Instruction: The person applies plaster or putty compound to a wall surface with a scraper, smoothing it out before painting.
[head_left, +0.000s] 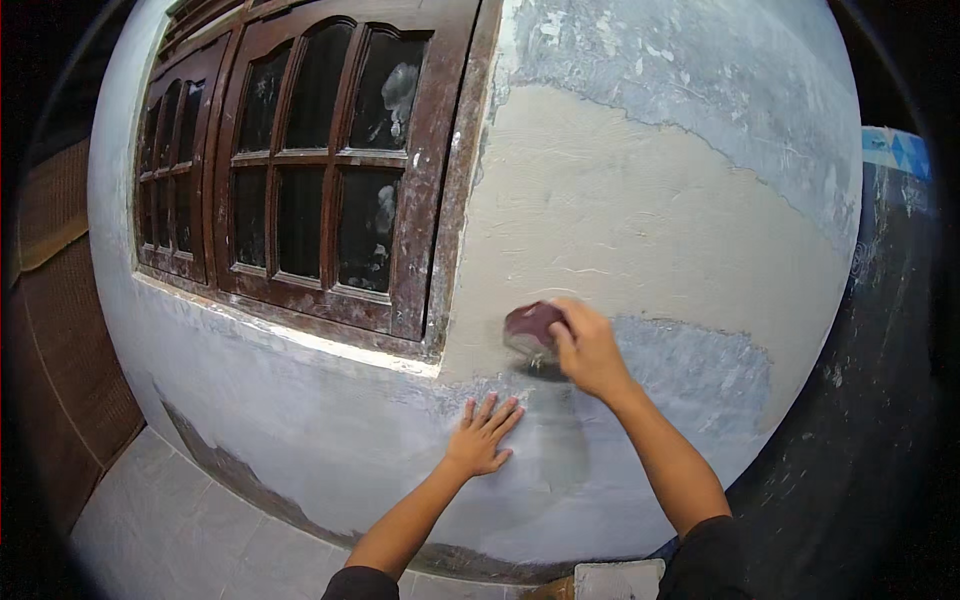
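Note:
My right hand (592,350) is closed on a maroon piece of sandpaper (533,326), held at the wall just right of the window's lower corner. The sandpaper's lower part is smeared by motion. Flat on the wall (330,400), below and left of it, rests my left hand (482,436), fingers spread and holding nothing. A smooth beige patch of filler (620,210) covers the wall above my right hand. Rough grey-blue areas (690,365) border this patch above and below.
A brown wooden window (310,170) with small dark panes takes up the upper left, above a pale sill (290,335). Grey floor tiles (170,520) run along the wall's foot. At the bottom edge lies a pale flat object (620,580). Brown woven matting (75,350) hangs at left.

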